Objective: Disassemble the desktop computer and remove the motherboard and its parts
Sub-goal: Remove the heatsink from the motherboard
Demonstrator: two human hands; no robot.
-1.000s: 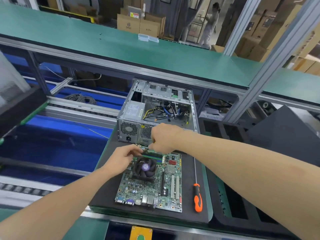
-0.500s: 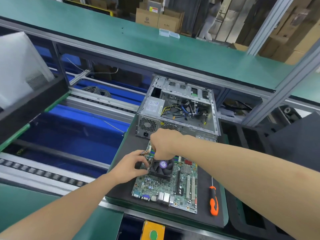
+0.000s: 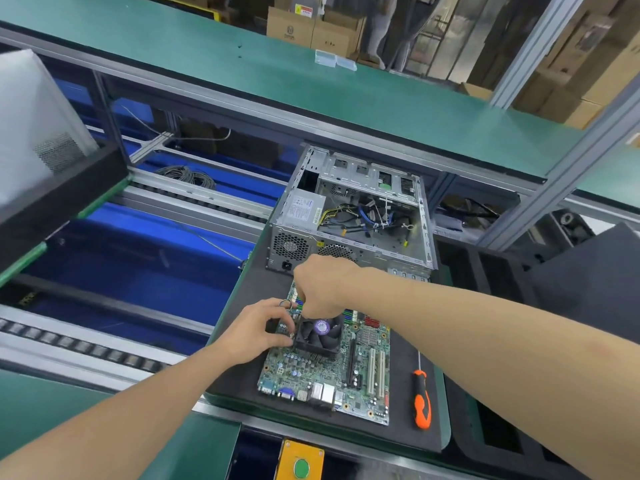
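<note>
Left of cooler fan (image 3: 320,336), left hand (image 3: 256,329) grip; right hand (image 3: 322,285) behind it

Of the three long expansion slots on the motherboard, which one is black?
The leftmost slot, nearest the fan; the two white slots lie to its right.

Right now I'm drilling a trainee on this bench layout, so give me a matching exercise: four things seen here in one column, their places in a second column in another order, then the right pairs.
Things
1. screwdriver
2. computer case
3. CPU cooler fan
4. green button

Places
A. in the yellow box at the near edge
B. mounted on the motherboard
C. lying on the black mat, right of the motherboard
D. at the mat's far end, open side up, cables inside

Pairs: 1-C; 2-D; 3-B; 4-A
</note>
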